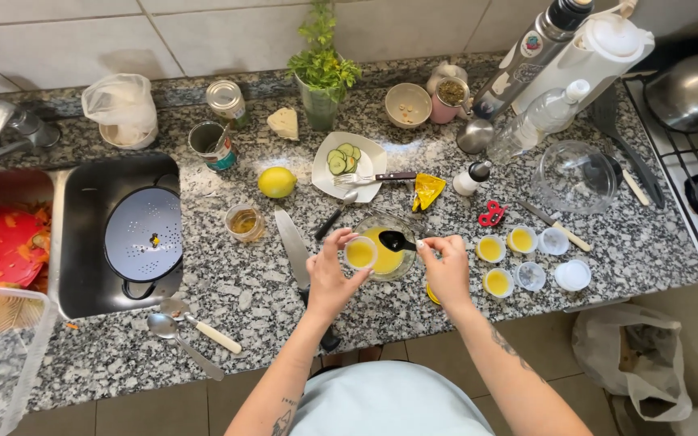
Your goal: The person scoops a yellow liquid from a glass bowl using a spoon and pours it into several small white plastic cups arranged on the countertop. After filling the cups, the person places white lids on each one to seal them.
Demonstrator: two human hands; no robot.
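Note:
My left hand (329, 278) holds a small clear cup (360, 253) of yellow liquid over the rim of a glass bowl (401, 266) that also holds yellow liquid. My right hand (448, 270) grips the handle of a black spoon (397, 241) whose scoop hangs over the bowl, right next to the cup. To the right of the bowl stand three small cups filled with yellow liquid (490, 249) and three empty ones (530, 276). A large knife (292, 242) lies on the counter under my left hand.
A granite counter (244, 307) carries a lemon (276, 182), a plate with cucumber slices and a fork (349, 165), a jar of oil (244, 222), cans, bowls, bottles, a glass lid (575, 178) and red scissors (491, 214). A sink with a colander (143, 234) lies left, a stove right.

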